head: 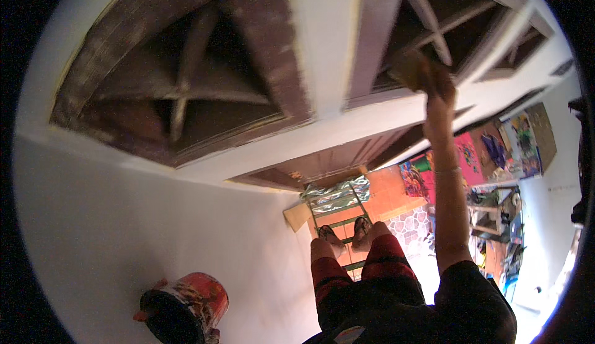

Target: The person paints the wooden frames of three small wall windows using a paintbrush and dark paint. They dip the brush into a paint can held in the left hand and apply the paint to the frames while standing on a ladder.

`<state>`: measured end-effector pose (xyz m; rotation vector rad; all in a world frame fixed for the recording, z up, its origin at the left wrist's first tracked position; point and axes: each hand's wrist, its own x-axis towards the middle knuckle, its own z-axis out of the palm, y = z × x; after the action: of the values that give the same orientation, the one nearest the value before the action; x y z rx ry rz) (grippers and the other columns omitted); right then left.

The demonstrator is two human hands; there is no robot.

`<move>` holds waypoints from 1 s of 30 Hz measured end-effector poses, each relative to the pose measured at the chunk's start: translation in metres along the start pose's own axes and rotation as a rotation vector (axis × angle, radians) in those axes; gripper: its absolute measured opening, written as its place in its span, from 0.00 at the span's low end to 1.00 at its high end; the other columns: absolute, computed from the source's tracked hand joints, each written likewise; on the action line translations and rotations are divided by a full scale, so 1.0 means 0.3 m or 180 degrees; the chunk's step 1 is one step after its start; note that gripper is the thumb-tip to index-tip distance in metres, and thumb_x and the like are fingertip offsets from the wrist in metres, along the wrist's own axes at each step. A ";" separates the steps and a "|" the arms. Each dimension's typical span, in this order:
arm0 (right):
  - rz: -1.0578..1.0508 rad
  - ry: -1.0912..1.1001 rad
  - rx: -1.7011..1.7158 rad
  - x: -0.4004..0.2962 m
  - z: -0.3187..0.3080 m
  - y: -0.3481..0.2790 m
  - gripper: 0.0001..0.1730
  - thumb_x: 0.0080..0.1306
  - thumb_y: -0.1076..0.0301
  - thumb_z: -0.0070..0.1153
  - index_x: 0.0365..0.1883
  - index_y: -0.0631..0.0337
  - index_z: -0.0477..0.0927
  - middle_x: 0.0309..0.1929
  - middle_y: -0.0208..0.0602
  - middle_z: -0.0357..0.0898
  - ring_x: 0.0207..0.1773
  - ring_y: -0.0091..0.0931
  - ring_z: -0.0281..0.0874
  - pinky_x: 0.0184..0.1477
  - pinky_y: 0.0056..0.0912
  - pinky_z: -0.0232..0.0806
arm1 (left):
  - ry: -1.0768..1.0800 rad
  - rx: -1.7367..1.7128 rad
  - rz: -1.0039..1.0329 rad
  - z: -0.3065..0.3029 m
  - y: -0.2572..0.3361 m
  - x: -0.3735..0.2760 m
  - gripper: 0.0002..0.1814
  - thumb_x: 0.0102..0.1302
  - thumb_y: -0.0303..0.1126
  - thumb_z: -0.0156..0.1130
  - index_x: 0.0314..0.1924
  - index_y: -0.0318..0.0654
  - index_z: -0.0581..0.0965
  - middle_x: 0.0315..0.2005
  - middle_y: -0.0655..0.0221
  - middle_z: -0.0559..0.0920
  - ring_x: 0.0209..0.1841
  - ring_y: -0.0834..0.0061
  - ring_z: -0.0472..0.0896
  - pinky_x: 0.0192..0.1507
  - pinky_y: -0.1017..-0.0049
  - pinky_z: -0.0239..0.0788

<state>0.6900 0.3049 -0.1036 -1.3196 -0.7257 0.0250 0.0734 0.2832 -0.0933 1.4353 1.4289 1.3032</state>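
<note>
My right hand [439, 86] is raised on an outstretched arm and grips a dull brown, flat-looking piece [409, 69]. Blur hides whether it is a sponge, a cloth or an abrasive sheet. Hand and piece are at the lower part of a brown window frame [374, 42] with crossed wooden bars [434, 30]. To the left, a larger brown frame with a curved edge [297, 88] also has crossed bars [181, 90]. A white strip of wall [325, 42] separates the two frames. My left hand is out of view.
I stand on the rungs of a green ladder [355, 266], high above an orange tiled floor [386, 188]. A paint-smeared red bucket [209, 300] is at lower left by the pale wall [223, 232]. Below are a brown door [325, 160], silvery sheeting [339, 195] and a cluttered shelf [492, 218].
</note>
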 end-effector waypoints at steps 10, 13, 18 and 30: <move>0.1148 0.0108 0.0423 -0.330 -0.441 -0.046 0.17 0.72 0.66 0.61 0.52 0.68 0.76 0.46 0.34 0.82 0.48 0.23 0.77 0.52 0.30 0.71 | -0.0935 -0.0270 0.0906 0.327 -0.043 0.164 0.64 0.45 0.49 0.78 0.78 0.43 0.51 0.70 0.58 0.67 0.68 0.60 0.71 0.71 0.54 0.63; 0.1623 0.1179 0.0047 -0.724 -0.774 -0.036 0.16 0.70 0.63 0.63 0.49 0.63 0.74 0.48 0.34 0.79 0.50 0.23 0.76 0.51 0.30 0.71 | -0.1106 -0.0419 0.1200 0.404 -0.032 0.168 0.66 0.44 0.49 0.80 0.78 0.43 0.51 0.70 0.58 0.68 0.68 0.60 0.71 0.71 0.54 0.63; 0.2406 0.1608 -0.0891 -1.581 -1.213 -0.194 0.24 0.68 0.62 0.64 0.56 0.63 0.73 0.49 0.37 0.79 0.50 0.27 0.78 0.54 0.36 0.71 | -0.1301 -0.0651 0.1710 0.493 -0.049 0.126 0.68 0.41 0.49 0.83 0.78 0.44 0.50 0.70 0.58 0.68 0.68 0.61 0.72 0.71 0.55 0.64; 0.2427 0.1553 0.0029 -1.765 -1.188 0.058 0.15 0.65 0.71 0.62 0.50 0.60 0.78 0.37 0.38 0.83 0.40 0.29 0.82 0.45 0.34 0.76 | -0.2561 -0.1875 0.0946 0.698 0.070 -0.230 0.52 0.37 0.37 0.88 0.63 0.37 0.69 0.52 0.64 0.83 0.54 0.68 0.83 0.61 0.62 0.75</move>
<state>0.4584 -0.2169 -0.3893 -1.4514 0.2121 0.3060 0.2882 0.2467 -0.1332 1.5122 0.2811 0.9963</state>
